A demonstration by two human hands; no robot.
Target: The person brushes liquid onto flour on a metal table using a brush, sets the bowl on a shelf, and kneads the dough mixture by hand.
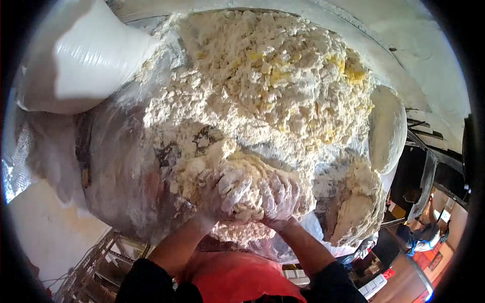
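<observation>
Both my hands are coated in flour and sunk in a rough, shaggy lump of dough [255, 169] near the front edge of the table. My left hand [230, 191] grips its left part with curled fingers. Right beside it, my right hand [279, 196] presses into the same lump, fingers bent over the top. Parts of both palms and some fingertips are hidden in the dough. Beyond lies a large heap of crumbly floury mixture [283, 70] with yellow patches. To the right sits a second, thicker mass of dough [359, 204].
A full white sack [96, 55] stands at the back left. On the right edge rests a smooth pale bundle [388, 129]. Flour streaks the work table [118, 166]. A person [424, 235] is in the background at right, near dark metal framing [427, 177].
</observation>
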